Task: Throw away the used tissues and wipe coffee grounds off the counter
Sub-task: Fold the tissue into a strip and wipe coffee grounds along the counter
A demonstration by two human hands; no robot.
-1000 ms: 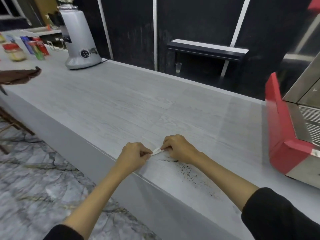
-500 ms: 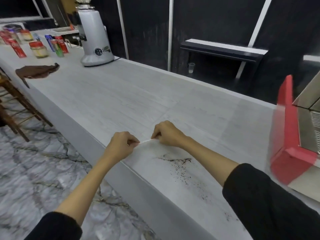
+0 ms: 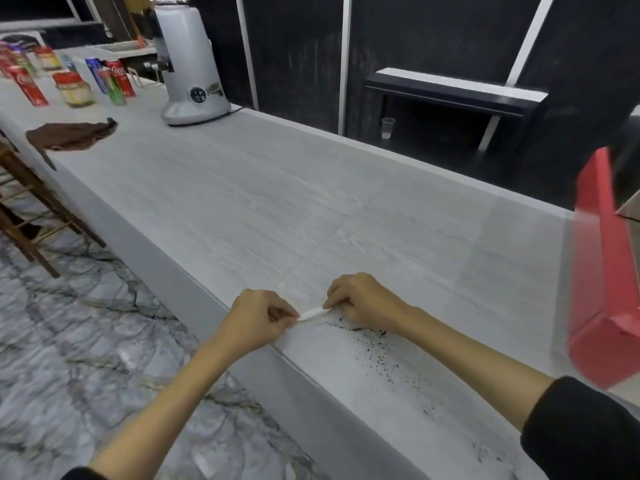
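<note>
Two hands at the near edge of the grey wood-grain counter (image 3: 311, 188), both pinching one small white tissue (image 3: 310, 313) rolled into a thin twist: left hand (image 3: 256, 318) with thumb and forefinger closed on its left end, right hand (image 3: 360, 299) with curled fingers closed on its right end. Tissue stretched between them, low against the counter top, just by the front edge. One trail of dark coffee grounds (image 3: 377, 355) scattered on the counter, starting just beside the right hand and thinning out toward the near right. One brown cloth (image 3: 71, 135) crumpled at the far left edge. One grey coffee grinder (image 3: 188, 64) standing upright farther back, small round display on its base, figures too small to read. Behind the cloth, one jar (image 3: 73, 89) with a red lid and a cluster of cans, count blurred; two red cans (image 3: 121, 77) with white Coca-Cola script, other labels unreadable. One red machine (image 3: 602, 282) at the right edge. One clear plastic cup (image 3: 387, 127) on the dark shelf beyond the counter.
</note>
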